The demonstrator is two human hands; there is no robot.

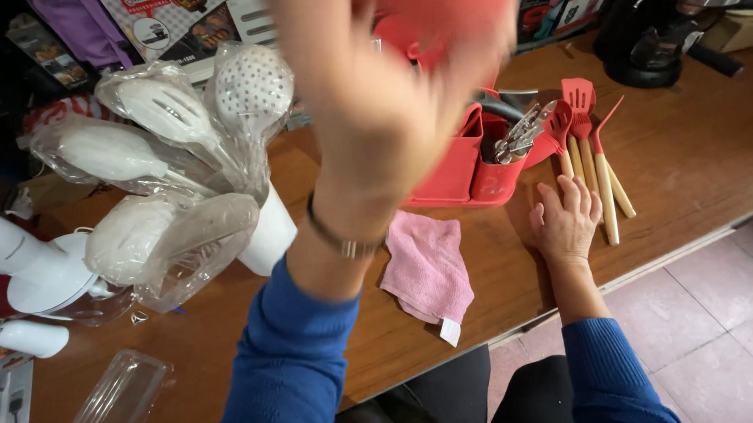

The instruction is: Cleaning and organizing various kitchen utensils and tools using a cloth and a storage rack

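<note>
Lifting something red (pixel 435 2) with your left hand (pixel 380 101), blurry grip; right hand (pixel 566 220) flat by the spatulas (pixel 590 156). Grab one next, I'd guess.

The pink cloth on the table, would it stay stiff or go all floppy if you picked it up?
Probably floppy: the pink cloth lies rumpled and folded over itself on the wooden table, so it would likely droop from the hands. It looks thin, so likely light. Its fuzzy-looking surface suggests it would not be slippery, and pushing it would probably bunch it up rather than slide it.
</note>
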